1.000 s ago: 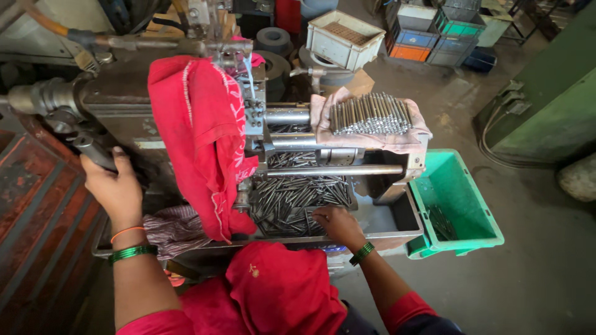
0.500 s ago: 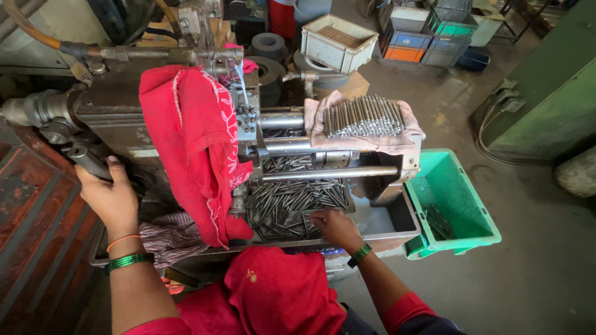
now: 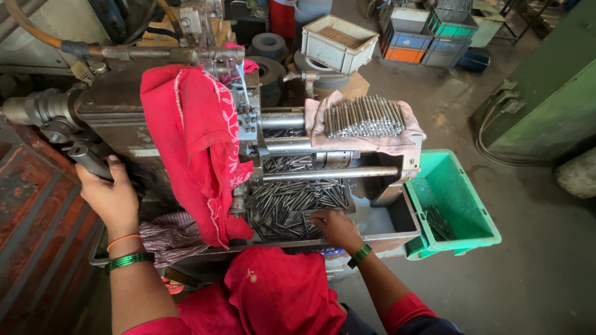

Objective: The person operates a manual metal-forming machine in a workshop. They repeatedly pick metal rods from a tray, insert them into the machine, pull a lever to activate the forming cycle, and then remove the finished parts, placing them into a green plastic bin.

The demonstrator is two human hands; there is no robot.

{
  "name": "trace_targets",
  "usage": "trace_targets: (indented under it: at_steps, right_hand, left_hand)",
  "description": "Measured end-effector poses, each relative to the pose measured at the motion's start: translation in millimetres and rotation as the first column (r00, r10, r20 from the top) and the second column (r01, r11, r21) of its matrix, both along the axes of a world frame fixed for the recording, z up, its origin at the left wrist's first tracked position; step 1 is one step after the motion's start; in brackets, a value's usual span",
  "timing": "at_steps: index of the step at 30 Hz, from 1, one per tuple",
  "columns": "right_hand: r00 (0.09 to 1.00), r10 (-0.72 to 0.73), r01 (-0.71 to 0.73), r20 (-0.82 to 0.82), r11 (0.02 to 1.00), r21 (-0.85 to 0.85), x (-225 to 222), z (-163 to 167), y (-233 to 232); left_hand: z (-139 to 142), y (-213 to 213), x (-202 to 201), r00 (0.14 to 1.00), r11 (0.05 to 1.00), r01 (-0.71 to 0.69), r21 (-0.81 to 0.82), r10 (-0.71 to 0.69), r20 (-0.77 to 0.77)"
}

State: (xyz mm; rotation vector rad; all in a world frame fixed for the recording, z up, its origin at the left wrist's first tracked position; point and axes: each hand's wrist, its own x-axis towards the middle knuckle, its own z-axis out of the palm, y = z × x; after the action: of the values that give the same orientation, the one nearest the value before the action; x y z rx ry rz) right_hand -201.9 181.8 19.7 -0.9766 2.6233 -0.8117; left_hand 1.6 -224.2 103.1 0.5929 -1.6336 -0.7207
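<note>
Left hand (image 3: 110,197) is wrapped around the dark metal lever handle (image 3: 87,160) at the left end of the grey machine (image 3: 124,118). Right hand (image 3: 334,227) lies fingers curled on the loose heap of dark steel pins (image 3: 292,201) in the grey metal tray (image 3: 397,217) under the machine's rods; whether it pinches a pin, cannot tell.

Risks, as judged:
- Red cloth (image 3: 192,149) draped over the machine hangs near the moving parts; could snag.
- Right hand sits just below the rods; moving the lever could trap fingers.
- Oily pins could slip.

Counts: two hands; one red cloth; one green plastic crate (image 3: 459,211), few pins inside; one neat row of bright pins (image 3: 363,116) on a pale cloth; pins too many to count.
</note>
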Motion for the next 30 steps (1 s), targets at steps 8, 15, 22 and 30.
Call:
trace_targets:
  at_steps: [8,15,22,30]
  right_hand:
    - [1.000,-0.009,0.009,0.004,1.000,0.009,0.3,-2.3,-0.8]
    - [1.000,-0.007,0.007,-0.010,1.000,0.009,1.7,-2.3,-1.4]
    - [1.000,-0.023,0.023,0.002,1.000,0.021,3.0,-0.1,-0.7]
    - [1.000,0.001,-0.001,-0.021,1.000,-0.012,-0.7,-5.4,-1.3]
  left_hand:
    - [0.6,-0.8,-0.1,1.000,0.999,0.003,-0.047,-0.003,0.002]
    - [0.9,-1.6,0.2,1.000,1.000,0.000,-0.028,0.000,0.003]
    - [-1.2,-2.3,0.3,1.000,1.000,0.010,-0.024,-0.010,-0.004]
    - [-4.1,-4.9,-0.2,1.000,0.999,-0.002,-0.044,0.002,0.001]
